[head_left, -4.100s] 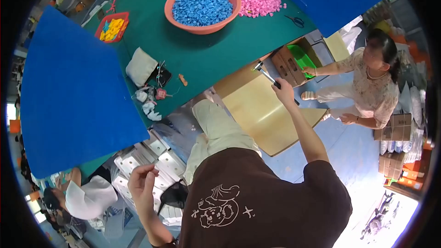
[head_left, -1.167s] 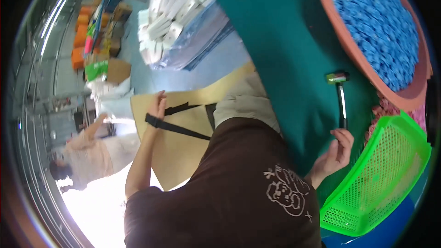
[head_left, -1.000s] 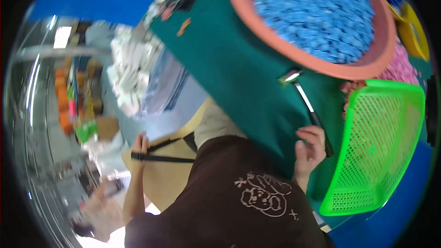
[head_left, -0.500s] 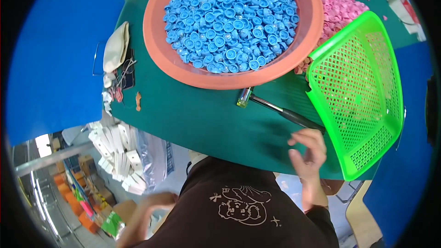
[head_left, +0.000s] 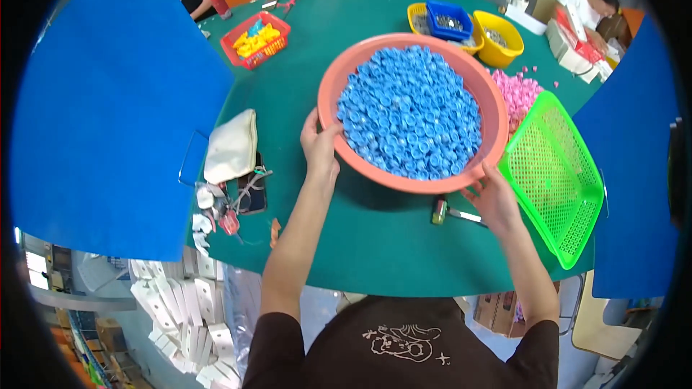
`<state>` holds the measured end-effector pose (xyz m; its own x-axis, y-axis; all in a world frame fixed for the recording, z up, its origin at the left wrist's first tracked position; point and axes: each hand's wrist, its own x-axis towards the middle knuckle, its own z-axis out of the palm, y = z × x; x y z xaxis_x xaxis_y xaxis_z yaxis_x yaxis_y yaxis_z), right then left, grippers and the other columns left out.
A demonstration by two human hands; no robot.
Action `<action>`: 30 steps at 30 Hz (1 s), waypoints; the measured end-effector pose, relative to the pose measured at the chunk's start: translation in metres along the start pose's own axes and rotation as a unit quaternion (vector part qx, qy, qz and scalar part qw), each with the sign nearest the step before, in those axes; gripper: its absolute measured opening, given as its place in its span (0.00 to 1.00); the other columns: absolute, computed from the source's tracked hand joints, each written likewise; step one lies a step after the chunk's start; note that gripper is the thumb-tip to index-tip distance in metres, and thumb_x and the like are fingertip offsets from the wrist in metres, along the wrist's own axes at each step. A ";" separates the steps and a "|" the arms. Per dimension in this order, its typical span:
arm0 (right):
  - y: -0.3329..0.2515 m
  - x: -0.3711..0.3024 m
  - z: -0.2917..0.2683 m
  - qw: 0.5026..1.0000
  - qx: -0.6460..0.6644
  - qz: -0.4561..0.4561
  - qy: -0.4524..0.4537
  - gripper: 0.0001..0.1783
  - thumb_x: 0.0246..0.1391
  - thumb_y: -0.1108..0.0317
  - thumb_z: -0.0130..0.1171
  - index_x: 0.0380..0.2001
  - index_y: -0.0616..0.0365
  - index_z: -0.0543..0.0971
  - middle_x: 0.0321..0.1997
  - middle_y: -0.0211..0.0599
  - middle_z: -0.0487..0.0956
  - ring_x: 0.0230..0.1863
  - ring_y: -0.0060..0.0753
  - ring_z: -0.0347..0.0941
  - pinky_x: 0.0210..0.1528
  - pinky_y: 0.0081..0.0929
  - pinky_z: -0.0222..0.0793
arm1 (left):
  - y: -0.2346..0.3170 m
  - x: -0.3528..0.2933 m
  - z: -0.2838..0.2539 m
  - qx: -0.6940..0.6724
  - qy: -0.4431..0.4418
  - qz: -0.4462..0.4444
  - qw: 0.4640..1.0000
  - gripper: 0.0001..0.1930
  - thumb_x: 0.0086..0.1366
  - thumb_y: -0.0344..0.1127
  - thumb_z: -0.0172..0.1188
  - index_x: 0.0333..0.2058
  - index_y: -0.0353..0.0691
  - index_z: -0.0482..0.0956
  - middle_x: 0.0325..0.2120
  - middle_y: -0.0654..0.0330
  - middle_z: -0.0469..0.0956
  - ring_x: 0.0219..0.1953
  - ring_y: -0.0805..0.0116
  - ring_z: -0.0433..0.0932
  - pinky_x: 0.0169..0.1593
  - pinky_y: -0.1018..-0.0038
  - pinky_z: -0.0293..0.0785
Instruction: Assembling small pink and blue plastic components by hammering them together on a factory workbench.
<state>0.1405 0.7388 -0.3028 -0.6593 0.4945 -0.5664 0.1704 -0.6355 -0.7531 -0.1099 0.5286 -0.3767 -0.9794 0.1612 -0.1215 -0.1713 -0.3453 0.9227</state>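
Note:
A large round salmon-pink basin [head_left: 414, 186] is heaped with small blue plastic caps [head_left: 411, 115]. My left hand [head_left: 321, 145] grips the basin's rim on its left side, thumb over the edge. At the lower right rim my right hand [head_left: 494, 198] grips it too, with some fingers hidden under the basin. Below the right part of the basin lies a hammer [head_left: 441, 210], its handle partly covered by my right hand. To the right, a bright green plastic basket [head_left: 551, 173] leans tilted beside a pile of pink pieces [head_left: 517, 94].
Left on the green table [head_left: 375, 252] are a cream pouch [head_left: 232, 145], a phone and keys. Farther back stand a red basket [head_left: 256, 42] of yellow pieces, a blue tray [head_left: 448, 18] and a yellow bowl [head_left: 499, 37]. Blue panels flank the table; other people sit at the far side.
Both hands have come up from near my body and taken hold of the basin's rim. My view has lifted, showing more of the table's far side.

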 end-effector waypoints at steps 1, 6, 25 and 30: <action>-0.001 0.011 0.006 0.999 0.011 0.014 0.040 0.18 0.58 0.61 0.55 0.51 0.50 0.67 0.50 0.26 0.69 0.48 0.27 0.68 0.53 0.38 0.65 | 0.004 0.001 0.001 0.020 -0.027 -0.015 0.999 0.29 0.49 0.17 0.60 0.54 0.30 0.70 0.46 0.56 0.75 0.47 0.67 0.75 0.51 0.73 0.72; 0.024 0.008 0.040 0.998 -0.031 -0.042 0.037 0.33 0.49 0.76 0.58 0.57 0.40 0.61 0.46 0.25 0.68 0.47 0.27 0.67 0.48 0.41 0.68 | 0.024 0.020 -0.020 0.077 -0.028 -0.012 0.997 0.28 0.45 0.16 0.58 0.50 0.27 0.72 0.44 0.54 0.77 0.43 0.65 0.78 0.47 0.72 0.75; -0.012 0.228 0.029 0.861 -0.172 -0.475 -0.059 0.25 0.55 0.61 0.56 0.54 0.62 0.73 0.51 0.45 0.76 0.54 0.42 0.71 0.59 0.34 0.61 | -0.027 0.058 0.032 0.493 0.113 0.389 0.770 0.23 0.62 0.46 0.57 0.45 0.31 0.78 0.39 0.42 0.79 0.42 0.48 0.79 0.50 0.61 0.71; -0.060 0.298 0.094 0.794 -0.548 -0.260 0.032 0.34 0.61 0.43 0.36 0.59 0.55 0.70 0.67 0.48 0.62 0.69 0.62 0.50 0.64 0.71 0.40 | -0.067 0.142 0.089 0.606 0.084 0.287 0.737 0.40 0.62 0.70 0.40 0.36 0.34 0.83 0.38 0.43 0.80 0.45 0.46 0.77 0.50 0.57 0.68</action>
<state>-0.1352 0.8685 -0.3956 -0.8162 0.5730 -0.0737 0.4466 0.5448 -0.7098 -0.2283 0.6567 -0.4230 -0.8701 0.1583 0.4668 0.3979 0.7845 0.4756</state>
